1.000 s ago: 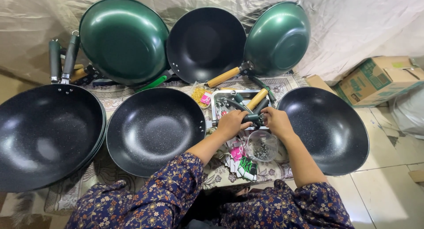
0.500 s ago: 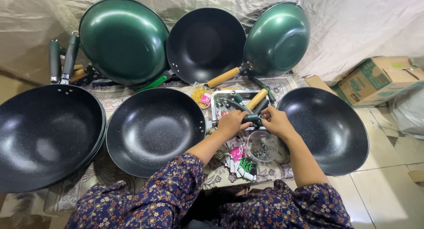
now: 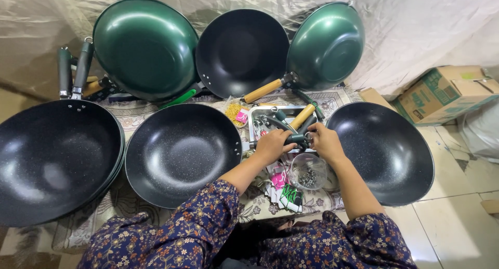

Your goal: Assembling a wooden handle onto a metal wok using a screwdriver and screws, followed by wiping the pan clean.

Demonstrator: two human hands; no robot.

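My left hand (image 3: 271, 145) grips a dark green pan handle (image 3: 297, 139) that sticks out from the black wok (image 3: 182, 152) in front of me. My right hand (image 3: 323, 142) closes on the same handle's far end, fingers pinched at its tip. Right behind my hands sits a metal tray (image 3: 260, 118) with more handles, one of them wooden (image 3: 302, 116). Just below my hands stands a small clear bowl (image 3: 307, 171) of dark screws. Pink and green paper tags (image 3: 283, 188) lie beside it.
A second black wok (image 3: 387, 152) rests to the right, a large one (image 3: 54, 160) at far left. Two green woks (image 3: 145, 48) (image 3: 327, 45) and a black one (image 3: 241, 53) lean against the draped back sheet. A cardboard box (image 3: 442, 95) sits at the right on the tiled floor.
Both hands stay on the handle by the tray; the right hand has shifted slightly on its end. Nothing else has moved.
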